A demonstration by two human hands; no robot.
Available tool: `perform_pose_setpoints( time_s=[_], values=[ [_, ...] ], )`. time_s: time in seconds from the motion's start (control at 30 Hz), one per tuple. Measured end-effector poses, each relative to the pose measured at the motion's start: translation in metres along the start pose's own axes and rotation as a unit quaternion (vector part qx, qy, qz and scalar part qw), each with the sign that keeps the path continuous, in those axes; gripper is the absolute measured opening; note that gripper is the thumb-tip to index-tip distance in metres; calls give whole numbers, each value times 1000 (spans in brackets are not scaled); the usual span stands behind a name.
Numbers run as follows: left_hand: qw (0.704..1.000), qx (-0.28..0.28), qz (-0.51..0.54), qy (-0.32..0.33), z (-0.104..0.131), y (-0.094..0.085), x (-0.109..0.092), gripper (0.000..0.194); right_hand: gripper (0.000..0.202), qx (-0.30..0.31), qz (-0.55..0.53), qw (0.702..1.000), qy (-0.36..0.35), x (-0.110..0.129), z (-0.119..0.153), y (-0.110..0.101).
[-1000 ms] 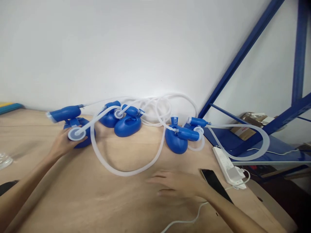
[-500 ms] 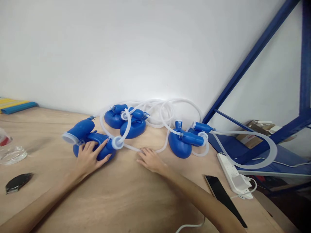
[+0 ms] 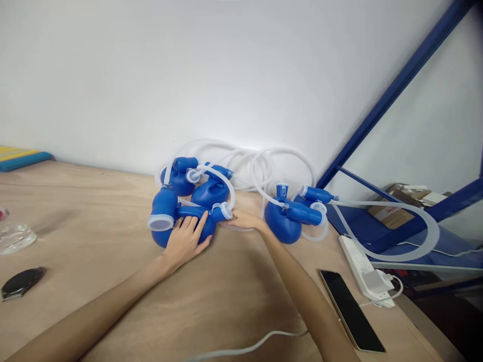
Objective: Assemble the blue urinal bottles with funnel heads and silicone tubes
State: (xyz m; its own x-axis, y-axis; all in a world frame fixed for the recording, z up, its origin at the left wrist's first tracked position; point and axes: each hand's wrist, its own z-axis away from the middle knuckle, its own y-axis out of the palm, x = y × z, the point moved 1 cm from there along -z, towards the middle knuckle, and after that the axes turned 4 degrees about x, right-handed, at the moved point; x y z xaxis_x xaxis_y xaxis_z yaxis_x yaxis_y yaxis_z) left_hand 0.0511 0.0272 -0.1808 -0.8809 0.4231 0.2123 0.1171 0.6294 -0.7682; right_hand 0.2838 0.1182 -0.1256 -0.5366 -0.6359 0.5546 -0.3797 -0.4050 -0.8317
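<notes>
My left hand (image 3: pixel 185 239) grips the body and handle of a blue plastic urinal bottle (image 3: pixel 160 239), its fingers over the top and its thumb low on the side. This bottle has a wide white-rimmed cup facing me and a white-capped spout (image 3: pixel 225 210) on the right, with a clear hose (image 3: pixel 231 183) curving up from it. Just right of that spout is my right hand (image 3: pixel 243 219), its fingertips hidden behind the spout and hose. Two more blue urinal bottles (image 3: pixel 212 193) stand close behind. To the right of my right hand is another pair of blue urinal bottles (image 3: pixel 283 226).
Coiled clear hoses (image 3: pixel 264 168) lie against the wall. A phone (image 3: pixel 350 309), a white power strip (image 3: pixel 364 271) and a cable (image 3: pixel 260 342) are at the right. A dark watch-like disc (image 3: pixel 22 282) and a clear container (image 3: pixel 17 239) are at the left. A blue metal rack (image 3: pixel 385 95) stands beyond the table's right edge.
My left hand has moved the urinal bottle right and turned it, closer to the two behind. My right hand has reached forward from the table to beside its spout. The view has shifted slightly.
</notes>
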Motion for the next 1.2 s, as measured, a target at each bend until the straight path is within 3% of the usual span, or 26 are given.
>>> perform_pose_setpoints(
  time_s=[0.13, 0.2, 0.27, 0.3, 0.37, 0.5, 0.63, 0.73, 0.8, 0.9, 0.97, 1.1, 1.2],
  values=[
    [1000, 11, -18, -14, -9, -1, -5, 63, 34, 132, 21, 990, 50, 31, 23, -41],
    [1000, 0, -19, -4, -12, -2, -6, 59, 38, 50, 86, 994, 39, 61, 23, -46],
    [1000, -14, -22, 0, -15, -2, -6, 54, 31, -56, 236, 970, 7, 88, 12, -39],
    [1000, -17, -24, -2, -16, -2, -6, 51, 30, -80, 310, 947, 11, 98, 4, -34],
    [999, -17, -28, -6, -17, -1, -6, 47, 30, -66, 389, 918, 48, 106, -12, -22],
    [999, -18, -33, 0, -14, 0, -4, 47, 21, 17, 374, 925, 69, 97, -30, -8],
    [999, -24, -29, 1, -12, 3, -3, 47, 15, -26, 284, 957, 49, 80, -31, -5],
    [1000, -6, -9, -15, -12, 4, -4, 48, 15, -23, 233, 972, -12, 66, -24, -9],
    [1000, 1, -9, -20, -13, 3, -5, 48, 34, -9, 259, 963, -69, 56, -16, -17],
    [999, 5, -32, -21, -15, -2, -9, 46, 82, -22, 353, 931, -87, 42, -3, -31],
    [999, 7, -42, -21, -17, -8, -11, 43, 90, -21, 406, 910, -81, 35, 1, -34],
    [999, 20, -39, -30, -23, -21, -10, 35, 43, -28, 442, 892, -93, 29, -1, -20],
    [999, 22, -34, -32, -27, -25, -8, 34, 35, -51, 431, 896, -95, 28, -4, -6]
  ],
)
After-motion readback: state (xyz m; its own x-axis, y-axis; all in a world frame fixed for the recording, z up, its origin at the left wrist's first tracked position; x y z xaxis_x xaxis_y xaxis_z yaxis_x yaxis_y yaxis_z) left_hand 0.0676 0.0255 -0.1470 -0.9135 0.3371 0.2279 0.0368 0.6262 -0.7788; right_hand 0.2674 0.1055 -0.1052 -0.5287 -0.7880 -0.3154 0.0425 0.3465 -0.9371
